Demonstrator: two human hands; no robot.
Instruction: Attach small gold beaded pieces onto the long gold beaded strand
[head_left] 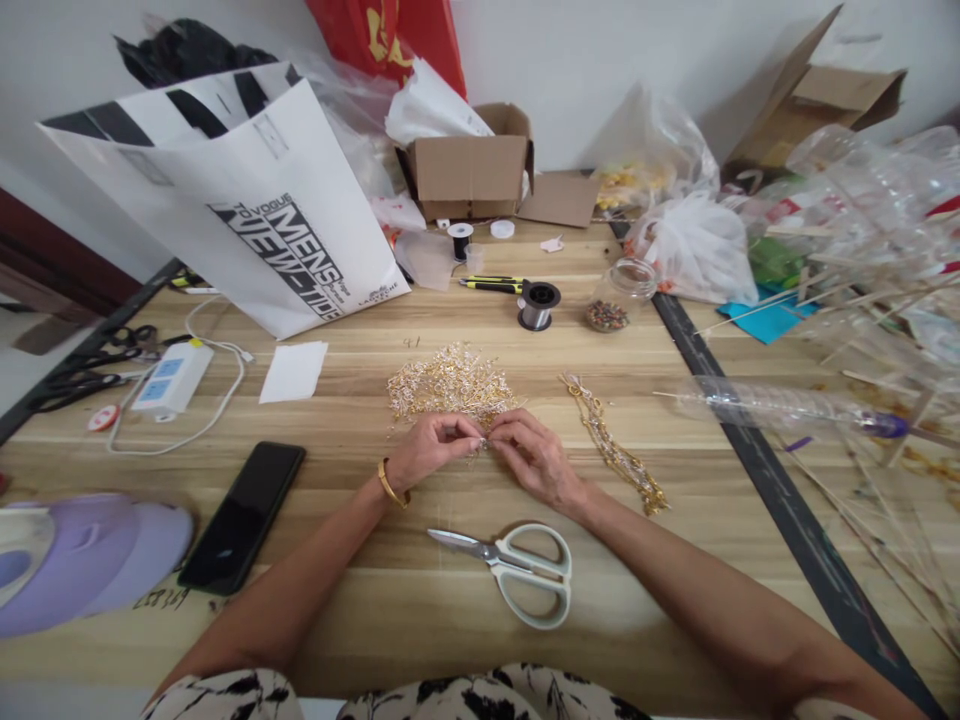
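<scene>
Pale-handled scissors [534, 575] lie nearest on the table [360, 625]. Beyond, the left hand [436, 446] and right hand [535, 457] pinch a tiny piece [484, 442], too small to identify, just near-side of the gold-and-white pile [450, 382]. Fine fingertip work seems under way; the next move likely calls for steadiness.

Plain pale wall [555, 60], wood-grain table [390, 620], dark strip [757, 480], soft light

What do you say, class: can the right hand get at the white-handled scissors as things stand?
Probably yes: nothing visible lies between the right hand and the white-handled scissors, though that hand seems busy pinching a tiny piece.
</scene>
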